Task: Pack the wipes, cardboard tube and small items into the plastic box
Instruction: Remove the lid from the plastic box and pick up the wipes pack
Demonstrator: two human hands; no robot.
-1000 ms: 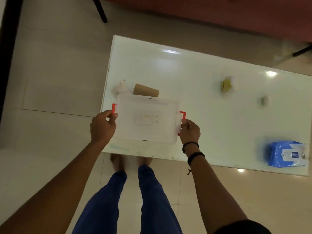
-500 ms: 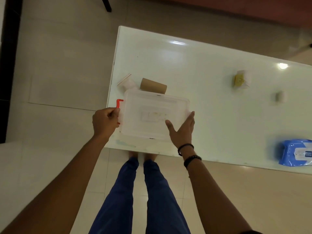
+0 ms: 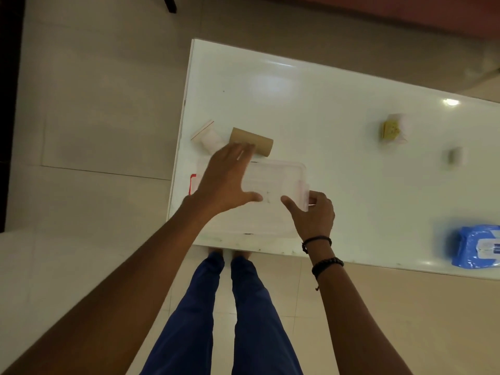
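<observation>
Nearest us, our right hand (image 3: 313, 215) has curled round the right end of the plastic box (image 3: 273, 190), fingers closed on the lid's edge where half a second ago the palm lay flat; our left hand (image 3: 227, 180) has let go of the red latch (image 3: 192, 182) and now reaches open and empty over the lid, fingers spread toward the far side; we judge the latches freed and the lid about to lift (nothing is packed yet). Just beyond the box lies the cardboard tube (image 3: 253, 140), with a small white item (image 3: 207, 135) beside it near the table (image 3: 338, 109) edge; the wipes (image 3: 476, 249) sit well apart at the right; farther off, a yellow item (image 3: 392, 128) and a small grey one (image 3: 454, 156); the closed lid alone stands in the way.
</observation>
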